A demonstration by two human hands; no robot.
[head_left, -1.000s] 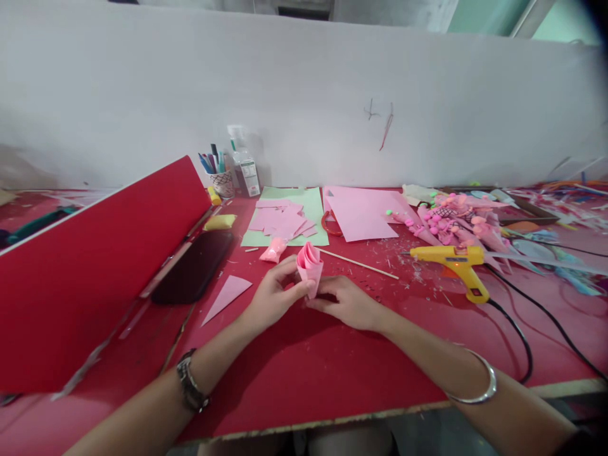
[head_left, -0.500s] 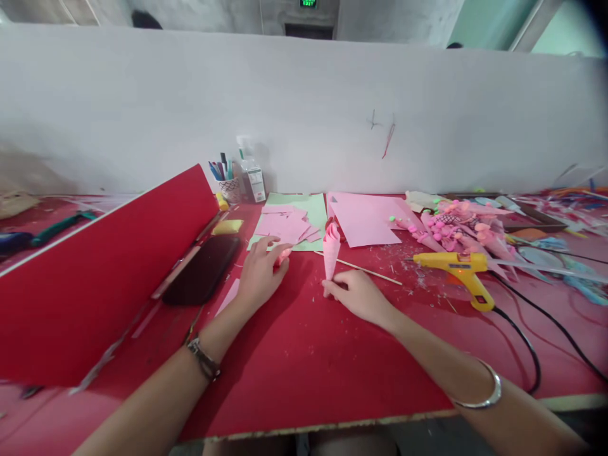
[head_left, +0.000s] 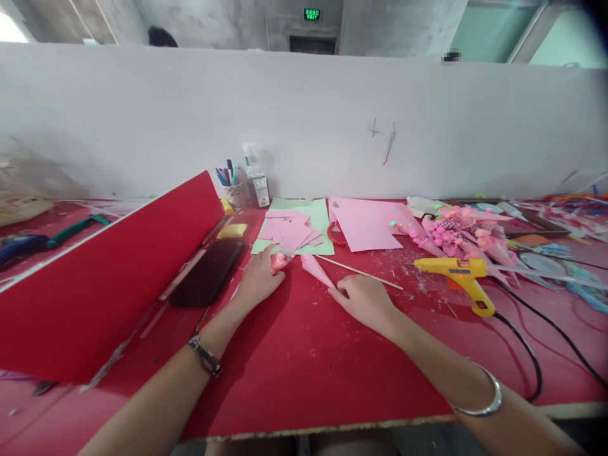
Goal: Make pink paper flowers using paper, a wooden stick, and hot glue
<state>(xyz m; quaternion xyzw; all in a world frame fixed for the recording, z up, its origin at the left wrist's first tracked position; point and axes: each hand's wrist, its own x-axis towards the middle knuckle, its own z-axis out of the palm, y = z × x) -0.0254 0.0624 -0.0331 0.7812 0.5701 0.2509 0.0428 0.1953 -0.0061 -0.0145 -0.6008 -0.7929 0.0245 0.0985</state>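
Note:
My right hand (head_left: 365, 303) pinches the narrow tip of a pink paper cone (head_left: 316, 271) between thumb and fingers. The cone tilts, its wide end pointing up and left toward my other hand. My left hand (head_left: 259, 278) is closed around a small coral-pink lump (head_left: 279, 261) that seems to be in clear plastic; its exact kind is unclear. Just beyond the hands, cut pink paper pieces (head_left: 289, 229) lie on a green sheet (head_left: 324, 218). A thin wooden stick (head_left: 368, 276) rests behind my right hand.
A yellow glue gun (head_left: 453, 269) with a black cord lies at right, before a pile of pink cones with pompoms (head_left: 456, 231). Scissors with red handles (head_left: 336, 235) touch pink sheets (head_left: 368, 221). At left are a dark phone (head_left: 206, 273) and a slanted red board (head_left: 109, 285).
The pink cone has gone from upright to tilted left, with my right hand still on its tip. My left fingers have closed around the coral-pink lump. The view has tipped up slightly.

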